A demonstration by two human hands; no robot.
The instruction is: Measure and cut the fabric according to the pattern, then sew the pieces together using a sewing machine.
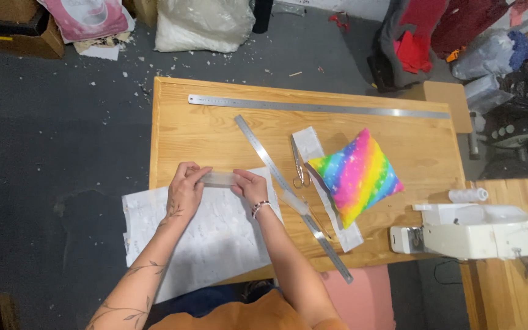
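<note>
Two steel rulers (318,106); one scissors (299,164); one rainbow cushion (355,174); one sewing machine (478,235).

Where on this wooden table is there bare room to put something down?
Bare wood lies between the long steel ruler and the hands, left of the diagonal ruler. Another patch sits right of the rainbow pillow. It is crowded around the scissors and white fabric.

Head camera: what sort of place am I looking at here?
Probably a home or small sewing workshop. A white sewing machine sits at the wooden table's right, with scissors and long metal rulers laid out, and bags of fabric and stuffing on the floor.
</note>
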